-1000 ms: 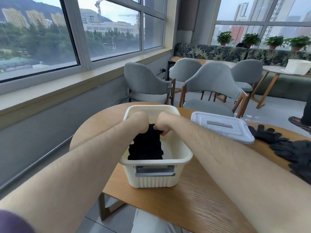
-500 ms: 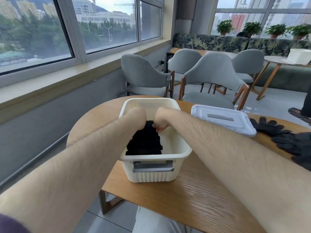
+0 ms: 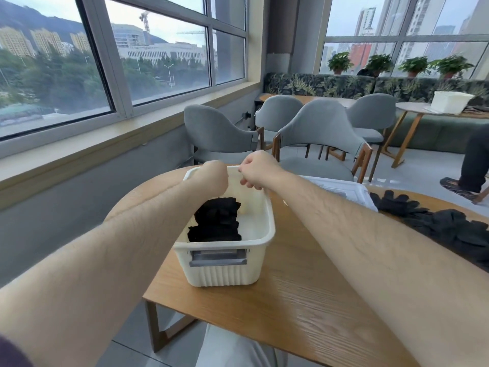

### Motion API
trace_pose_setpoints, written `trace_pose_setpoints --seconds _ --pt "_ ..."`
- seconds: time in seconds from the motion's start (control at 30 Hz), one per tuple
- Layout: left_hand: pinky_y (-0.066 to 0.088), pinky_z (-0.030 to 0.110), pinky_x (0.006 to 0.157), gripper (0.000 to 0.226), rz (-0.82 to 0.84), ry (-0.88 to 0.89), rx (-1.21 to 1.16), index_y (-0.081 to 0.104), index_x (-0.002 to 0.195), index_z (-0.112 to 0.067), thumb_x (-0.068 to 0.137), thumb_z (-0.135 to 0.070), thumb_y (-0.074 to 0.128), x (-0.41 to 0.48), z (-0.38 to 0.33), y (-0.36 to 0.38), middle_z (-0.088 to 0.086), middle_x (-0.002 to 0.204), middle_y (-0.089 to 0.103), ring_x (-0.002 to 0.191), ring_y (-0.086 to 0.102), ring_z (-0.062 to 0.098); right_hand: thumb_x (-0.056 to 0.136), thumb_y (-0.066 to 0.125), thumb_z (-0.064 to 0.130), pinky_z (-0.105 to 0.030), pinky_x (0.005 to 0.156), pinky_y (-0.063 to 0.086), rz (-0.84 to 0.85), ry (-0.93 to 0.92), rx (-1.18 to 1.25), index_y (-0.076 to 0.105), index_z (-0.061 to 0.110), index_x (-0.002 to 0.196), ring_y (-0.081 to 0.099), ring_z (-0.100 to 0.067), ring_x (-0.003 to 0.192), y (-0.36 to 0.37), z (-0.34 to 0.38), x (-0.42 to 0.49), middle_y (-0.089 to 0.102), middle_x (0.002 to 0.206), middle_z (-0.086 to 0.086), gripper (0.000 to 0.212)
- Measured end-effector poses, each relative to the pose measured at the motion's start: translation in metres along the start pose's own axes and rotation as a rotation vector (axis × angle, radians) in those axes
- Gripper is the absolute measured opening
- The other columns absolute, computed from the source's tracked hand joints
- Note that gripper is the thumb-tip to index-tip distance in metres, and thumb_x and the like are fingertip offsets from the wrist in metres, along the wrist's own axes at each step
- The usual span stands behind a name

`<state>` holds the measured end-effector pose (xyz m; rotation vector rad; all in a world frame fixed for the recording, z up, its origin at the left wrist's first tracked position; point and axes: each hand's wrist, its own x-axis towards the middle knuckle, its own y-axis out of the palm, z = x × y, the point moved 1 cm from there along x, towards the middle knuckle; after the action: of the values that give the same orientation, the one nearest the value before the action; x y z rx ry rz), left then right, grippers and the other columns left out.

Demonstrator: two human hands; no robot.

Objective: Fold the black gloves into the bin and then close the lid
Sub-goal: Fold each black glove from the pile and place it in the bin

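Observation:
A white ribbed bin (image 3: 262, 235) stands on the round wooden table (image 3: 304, 300). Folded black gloves (image 3: 215, 221) lie stacked inside it, towards its left side. My left hand (image 3: 213, 174) hovers above the bin's far left rim, fingers curled and hidden from view. My right hand (image 3: 258, 169) hovers above the far rim, fingers loosely bent, holding nothing. The white lid (image 3: 346, 190) lies flat on the table behind my right forearm. A pile of loose black gloves (image 3: 434, 221) sits at the table's right side.
Several grey chairs (image 3: 317, 133) stand beyond the table. A window sill (image 3: 105, 154) runs along the left. Another table with a white bin (image 3: 451, 102) is at the far right. A person's leg and shoe (image 3: 468, 170) show at the right edge.
Both hands have let go of the folded gloves and risen out of the bin to above its far rim. The gloves now lie alone inside.

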<state>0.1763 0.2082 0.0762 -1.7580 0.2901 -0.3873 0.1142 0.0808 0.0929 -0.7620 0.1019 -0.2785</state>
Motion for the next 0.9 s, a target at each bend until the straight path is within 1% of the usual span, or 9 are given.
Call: trace_pose_setpoints --seconds 0.07,0.13,0.23,0.33,0.43,0.5,0.6,0.73,0.9 --pt "0.046 0.032 0.079 0.023 -0.079 0.048 -0.175 0.064 0.104 -0.007 0.1 -0.02 0.046 -0.004 -0.026 -0.009 0.004 0.088 0.058 0.086 0.054 0.023 0.1 0.046 0.02 -0.027 0.053 0.043 -0.034 -0.023 0.07 0.069 0.006 0.099 0.056 -0.018 0.058 -0.022 -0.013 -0.012 0.075 0.081 -0.007 0.027" --pt "0.042 0.031 0.075 0.025 -0.114 0.102 -0.291 0.065 0.102 -0.005 0.101 -0.022 0.045 -0.013 -0.062 -0.014 0.002 0.082 0.056 0.083 0.054 0.021 0.1 0.045 0.022 -0.02 0.046 0.037 -0.086 -0.031 0.099 0.067 0.009 0.087 0.051 -0.016 0.052 -0.043 -0.03 -0.026 0.069 0.072 -0.005 0.029" --pt "0.041 0.032 0.075 0.027 -0.133 0.201 -0.376 0.063 0.104 -0.002 0.101 -0.02 0.043 -0.031 -0.132 -0.012 0.0 0.077 0.052 0.084 0.054 0.025 0.101 0.046 0.025 -0.019 0.04 0.031 -0.186 -0.027 0.19 0.049 0.016 0.066 0.044 -0.016 0.048 -0.077 -0.072 -0.047 0.056 0.061 -0.004 0.037" --pt "0.045 0.038 0.082 0.029 -0.139 0.249 -0.405 0.059 0.112 0.0 0.102 -0.02 0.04 -0.048 -0.181 0.004 0.007 0.091 0.053 0.102 0.061 0.036 0.103 0.044 0.028 -0.021 0.042 0.027 -0.209 0.006 0.304 0.043 0.017 0.067 0.038 -0.017 0.05 -0.097 -0.112 -0.065 0.047 0.059 -0.002 0.038" --pt "0.042 0.037 0.081 0.032 -0.104 0.239 -0.487 0.057 0.115 0.0 0.104 -0.022 0.036 -0.06 -0.212 0.036 0.009 0.097 0.053 0.107 0.06 0.037 0.102 0.042 0.028 -0.024 0.052 0.034 -0.278 0.059 0.343 0.047 0.016 0.068 0.041 -0.019 0.056 -0.11 -0.155 -0.082 0.048 0.062 -0.002 0.036" --pt "0.043 0.039 0.08 0.032 -0.054 0.245 -0.522 0.056 0.111 0.0 0.105 -0.023 0.035 -0.065 -0.221 0.067 0.013 0.097 0.057 0.104 0.06 0.038 0.102 0.043 0.033 -0.031 0.063 0.037 -0.32 0.088 0.287 0.049 0.016 0.065 0.046 -0.021 0.06 -0.112 -0.187 -0.091 0.051 0.06 0.0 0.042" --pt "0.046 0.042 0.072 0.03 0.021 0.25 -0.596 0.054 0.088 -0.004 0.104 -0.021 0.036 -0.073 -0.22 0.121 0.01 0.084 0.063 0.089 0.06 0.039 0.103 0.044 0.042 -0.033 0.066 0.038 -0.335 0.165 0.269 0.049 0.018 0.059 0.048 -0.02 0.06 -0.103 -0.237 -0.106 0.049 0.054 0.005 0.05" --pt "0.052 0.042 0.08 0.035 0.061 0.207 -0.652 0.059 0.083 -0.014 0.103 -0.034 0.039 -0.071 -0.211 0.169 0.001 0.08 0.068 0.082 0.063 0.025 0.105 0.044 0.04 -0.031 0.063 0.04 -0.391 0.228 0.325 0.05 0.015 0.061 0.049 -0.015 0.057 -0.083 -0.279 -0.126 0.051 0.056 0.003 0.051" --pt "0.053 0.043 0.07 0.034 0.001 0.322 -0.579 0.058 0.072 -0.021 0.098 -0.04 0.05 -0.06 -0.207 0.187 -0.006 0.069 0.066 0.07 0.061 0.014 0.104 0.045 0.039 -0.026 0.058 0.041 -0.489 0.168 0.27 0.052 0.012 0.067 0.047 -0.005 0.053 -0.075 -0.295 -0.132 0.052 0.058 0.005 0.047"
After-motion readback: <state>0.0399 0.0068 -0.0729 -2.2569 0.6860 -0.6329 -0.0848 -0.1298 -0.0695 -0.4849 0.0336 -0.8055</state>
